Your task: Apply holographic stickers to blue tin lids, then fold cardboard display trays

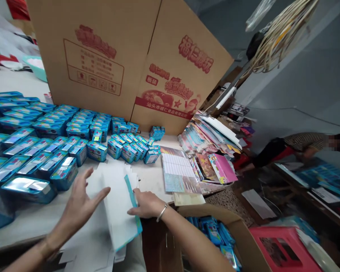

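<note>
My right hand (149, 204) pinches the right edge of a white cardboard sheet (117, 211) between thumb and fingers. A blue printed strip runs along that edge, and the sheet stands tilted over my lap. To its left my left hand (83, 202) is open, thumb and fingers spread, the thumb tip close to the sheet's left side. I cannot tell whether it touches. Under and behind the sheet lie more white sheets (87, 245), partly hidden. Just beyond my left hand stand blue tins (64, 173) with shiny lids.
Rows of small blue boxes (96, 151) fill the table's left. A large brown carton (102, 45) stands behind them. On the right are stacked printed cards (209, 132), an open carton (243, 230) with blue packs, and a red stool (283, 249). A person (303, 143) bends over farther right.
</note>
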Motion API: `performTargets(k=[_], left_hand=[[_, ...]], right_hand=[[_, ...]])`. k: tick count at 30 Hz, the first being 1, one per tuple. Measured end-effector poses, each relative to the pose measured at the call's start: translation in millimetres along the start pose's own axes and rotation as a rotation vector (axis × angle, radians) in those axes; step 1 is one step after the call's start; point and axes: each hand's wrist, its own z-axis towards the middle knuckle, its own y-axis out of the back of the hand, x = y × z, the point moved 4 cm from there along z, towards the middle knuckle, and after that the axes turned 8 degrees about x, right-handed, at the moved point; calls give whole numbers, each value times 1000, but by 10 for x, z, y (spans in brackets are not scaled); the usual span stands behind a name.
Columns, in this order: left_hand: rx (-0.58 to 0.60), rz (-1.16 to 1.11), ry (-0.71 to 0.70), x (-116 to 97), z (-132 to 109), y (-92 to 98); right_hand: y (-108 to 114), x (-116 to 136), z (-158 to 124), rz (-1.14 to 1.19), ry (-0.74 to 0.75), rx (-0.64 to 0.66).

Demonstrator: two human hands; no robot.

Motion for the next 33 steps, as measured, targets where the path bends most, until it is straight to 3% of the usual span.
performTargets(k=[2,5,7,10,14,21,24,26,30,33], left_hand=[[-50,-136,254,151,-159,-186],[-17,-279,403,285,-159,-445],[20,-406,421,317,-77,-492],[73,-602,449,321,-26,-415],[125,-709,340,248,-40,-329],[17,-494,284,268,184,-502],[-90,-509,338,352,194,-535],[-143,-490,358,393,173,-507],[24,-444,292,403,205,-427],[147,-421,275,399,262,-397]], right_hand=[[33,-23,87,153,-41,-78],[78,-42,381,456,-71,-308],[44,-22,593,590,-36,-426],[-81,11,781,836,66,-609],[-294,-3,859,1267,103,-825],[-328,117,1001,1272,-2,-1027],[-302,175,1016,1263,-42,-1069],[-250,197,980,1101,-93,-1042],[-94,190,890,463,-46,-710],[26,100,819,256,109,-526]])
